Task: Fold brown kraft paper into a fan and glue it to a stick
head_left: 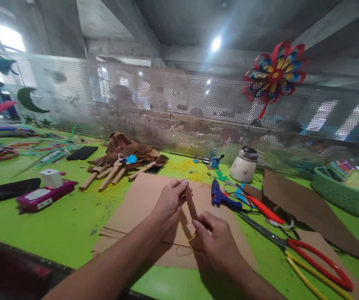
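Between my two hands is a narrow folded strip of brown paper (191, 203), held tilted. My left hand (170, 201) pinches its upper end with thumb and fingers. Lower down, my right hand (215, 236) grips the other end. A thin yellow string (183, 227) hangs in loops beneath the hands. Under them lie stacked sheets of brown paper (135, 204). Just right of the sheets is a blue glue gun (218, 195). Large scissors with red handles (315, 258) lie beyond my right hand.
Pleated brown paper pieces with rolled handles (117, 164) lie at the back left. Nearer left are a purple power strip (46, 195) and black phone (82, 153). A white jar (244, 164), brown card (307, 212) and green basket (343, 196) sit right. A perforated screen (167, 104) stands behind.
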`<state>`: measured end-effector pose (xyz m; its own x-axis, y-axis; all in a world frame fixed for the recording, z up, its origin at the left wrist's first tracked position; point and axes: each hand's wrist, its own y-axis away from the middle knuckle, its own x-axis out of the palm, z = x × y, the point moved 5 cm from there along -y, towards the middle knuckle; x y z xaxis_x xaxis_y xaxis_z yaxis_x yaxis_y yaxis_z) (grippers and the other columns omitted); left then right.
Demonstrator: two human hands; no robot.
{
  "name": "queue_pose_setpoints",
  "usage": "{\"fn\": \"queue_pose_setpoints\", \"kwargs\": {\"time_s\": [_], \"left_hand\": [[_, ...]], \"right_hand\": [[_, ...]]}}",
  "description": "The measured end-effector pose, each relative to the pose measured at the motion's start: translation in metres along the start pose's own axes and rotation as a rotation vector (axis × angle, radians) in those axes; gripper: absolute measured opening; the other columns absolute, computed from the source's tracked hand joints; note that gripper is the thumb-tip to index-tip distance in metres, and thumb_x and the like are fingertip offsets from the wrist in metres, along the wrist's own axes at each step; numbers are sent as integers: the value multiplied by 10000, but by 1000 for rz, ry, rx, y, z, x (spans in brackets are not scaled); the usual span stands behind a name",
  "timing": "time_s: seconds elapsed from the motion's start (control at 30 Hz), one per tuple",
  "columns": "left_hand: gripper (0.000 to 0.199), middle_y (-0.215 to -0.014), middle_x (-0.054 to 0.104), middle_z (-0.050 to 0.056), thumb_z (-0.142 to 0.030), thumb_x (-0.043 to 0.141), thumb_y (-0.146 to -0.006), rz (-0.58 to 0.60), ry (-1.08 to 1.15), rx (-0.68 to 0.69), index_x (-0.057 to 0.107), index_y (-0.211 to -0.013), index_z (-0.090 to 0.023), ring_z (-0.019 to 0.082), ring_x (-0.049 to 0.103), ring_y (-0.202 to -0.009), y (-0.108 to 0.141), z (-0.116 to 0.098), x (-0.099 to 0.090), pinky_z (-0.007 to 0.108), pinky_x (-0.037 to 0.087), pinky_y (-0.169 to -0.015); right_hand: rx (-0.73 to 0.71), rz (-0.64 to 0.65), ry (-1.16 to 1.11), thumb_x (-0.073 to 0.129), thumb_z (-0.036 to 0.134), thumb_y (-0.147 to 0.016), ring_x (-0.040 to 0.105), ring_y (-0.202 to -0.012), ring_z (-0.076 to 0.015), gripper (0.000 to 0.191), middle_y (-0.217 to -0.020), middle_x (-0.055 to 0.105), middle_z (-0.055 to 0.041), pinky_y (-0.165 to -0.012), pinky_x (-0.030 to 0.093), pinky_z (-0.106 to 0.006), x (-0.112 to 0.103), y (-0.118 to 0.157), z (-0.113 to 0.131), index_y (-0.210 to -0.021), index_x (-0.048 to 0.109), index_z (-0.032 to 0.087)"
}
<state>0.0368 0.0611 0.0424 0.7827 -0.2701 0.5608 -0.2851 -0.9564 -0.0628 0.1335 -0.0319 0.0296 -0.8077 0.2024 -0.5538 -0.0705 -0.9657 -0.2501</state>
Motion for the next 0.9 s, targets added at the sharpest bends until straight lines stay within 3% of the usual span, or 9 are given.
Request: {"fn": "queue_pose_setpoints", "kwargs": {"time_s": [0.23,0.33,0.43,0.77,0.9], "left_hand": [[220,-730,601,26,-340,659,-722,78,40,-37,589,-780,-139,105,558,-683,-1,4,2,213,433,-656],[292,-825,628,72,-402,631,-741,199,28,-121,612,-863,-138,148,585,-774,7,12,13,259,443,-718],[293,-844,637,98,-350,667,-720,326,-27,-148,628,-897,-120,168,595,-780,16,14,24,290,437,-755],[236,-849,651,72,-286,697,-687,426,-338,67,666,-869,-140,174,578,-808,18,-6,24,309,401,-797],[361,-915,649,77,-237,725,-649,494,-331,61,639,-993,-173,187,579,-854,22,-8,29,336,408,-816]], "right_hand": [[21,-8,-176,466,333,-824,535,-641,-157,269,-683,610,-54,-568,395,-251,-3,-2,2,-735,600,117],[-12,-62,-239,480,359,-825,561,-672,-169,285,-731,640,-72,-592,423,-258,-10,-6,0,-787,624,116],[-63,-167,-216,508,362,-818,584,-722,-192,272,-789,660,-90,-652,440,-286,-20,-11,-4,-833,640,126],[-164,-217,-136,531,213,-771,583,-759,-199,125,-814,625,-80,-694,447,-299,-27,-19,-11,-831,613,141],[-162,-206,-147,526,234,-776,580,-749,-199,138,-805,630,-78,-692,446,-306,-29,-21,-12,-828,608,135]]}}
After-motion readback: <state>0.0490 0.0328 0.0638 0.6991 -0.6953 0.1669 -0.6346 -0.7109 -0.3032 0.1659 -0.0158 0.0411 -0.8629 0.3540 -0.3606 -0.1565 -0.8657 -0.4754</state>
